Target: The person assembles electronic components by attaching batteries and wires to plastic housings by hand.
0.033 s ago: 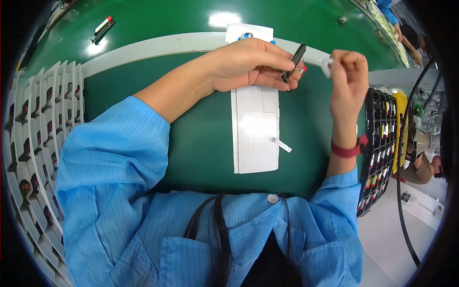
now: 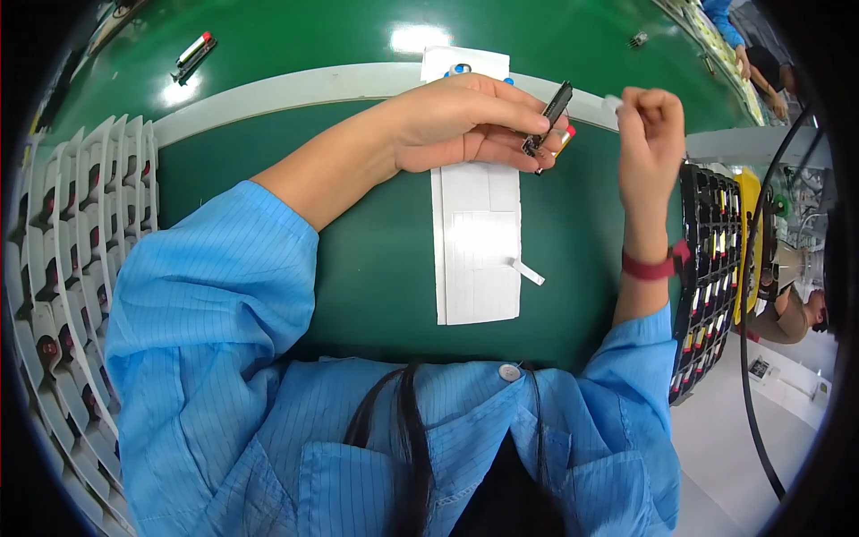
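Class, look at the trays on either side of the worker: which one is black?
The gridded tray on the right, beside the right hand's red wristband. Its black colour sets it apart from the white trays on the left.

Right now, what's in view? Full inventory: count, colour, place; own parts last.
black slim part: 1, black, in left hand
red-tipped cylinder: 1, behind it
white scrap: 1, white, blurred, at right hand
paper sheets: stack, white, centre
loose strip: 1, white, stack's right edge
paper: 1, white, beyond left hand
round pieces: several, blue, there
assembly: 1, black/white/red, far left
small part: 1, silvery, far right
trays: several, white, left
grid tray: 1, black, right
yellow panel: 1, beyond it
cable: black, right
worktop: green
co-workers: at least 2, right
wristband: 1, red, right wrist
sleeves: 2, blue
hands: 2
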`<state>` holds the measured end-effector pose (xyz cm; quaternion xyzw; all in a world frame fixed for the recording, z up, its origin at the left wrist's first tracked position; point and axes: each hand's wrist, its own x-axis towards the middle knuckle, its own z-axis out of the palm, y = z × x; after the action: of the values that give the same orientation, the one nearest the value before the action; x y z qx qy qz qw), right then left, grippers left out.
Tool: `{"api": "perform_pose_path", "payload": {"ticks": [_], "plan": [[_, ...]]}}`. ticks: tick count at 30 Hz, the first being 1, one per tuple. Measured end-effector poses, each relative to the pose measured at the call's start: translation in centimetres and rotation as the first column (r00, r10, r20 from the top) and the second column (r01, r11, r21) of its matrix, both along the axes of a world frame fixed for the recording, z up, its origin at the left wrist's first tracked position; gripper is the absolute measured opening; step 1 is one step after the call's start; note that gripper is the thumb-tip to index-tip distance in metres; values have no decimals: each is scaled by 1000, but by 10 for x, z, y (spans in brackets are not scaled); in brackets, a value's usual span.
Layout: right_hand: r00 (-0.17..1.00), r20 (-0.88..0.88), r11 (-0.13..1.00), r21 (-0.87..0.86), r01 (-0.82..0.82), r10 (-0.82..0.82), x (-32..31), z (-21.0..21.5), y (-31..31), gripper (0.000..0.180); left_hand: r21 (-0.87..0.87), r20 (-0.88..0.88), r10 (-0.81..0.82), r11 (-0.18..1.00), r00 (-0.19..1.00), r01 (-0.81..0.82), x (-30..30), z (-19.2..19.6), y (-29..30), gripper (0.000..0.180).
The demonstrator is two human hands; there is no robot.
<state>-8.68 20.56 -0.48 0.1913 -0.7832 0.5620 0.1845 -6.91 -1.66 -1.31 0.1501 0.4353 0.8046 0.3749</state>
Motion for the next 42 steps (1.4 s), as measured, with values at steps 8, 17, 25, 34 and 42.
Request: {"api": "perform_pose_path", "payload": {"ticks": [8, 17, 25, 34, 42], "plan": [[710, 584, 871, -483, -87, 395, 18, 8, -23, 28, 96, 5, -5, 995, 1000, 4, -2, -4, -9, 35], [886, 420, 940, -337, -48, 196, 47, 18, -36, 30, 22, 41, 33, 999, 999, -34, 1, -3, -6, 36], [819, 480, 920, -367, -139, 316, 39, 18, -19, 29, -73, -8, 11, 997, 1000, -11, 6, 1, 2, 34], [935, 340, 990, -133, -54, 96, 40, 15, -33, 30, -229, -97, 95, 967, 991, -115, 14, -2, 9, 32], [958, 270, 989, -140, -55, 92, 39, 14, -34, 27, -236, -126, 119, 961, 985, -147, 15, -1, 11, 33]]}}
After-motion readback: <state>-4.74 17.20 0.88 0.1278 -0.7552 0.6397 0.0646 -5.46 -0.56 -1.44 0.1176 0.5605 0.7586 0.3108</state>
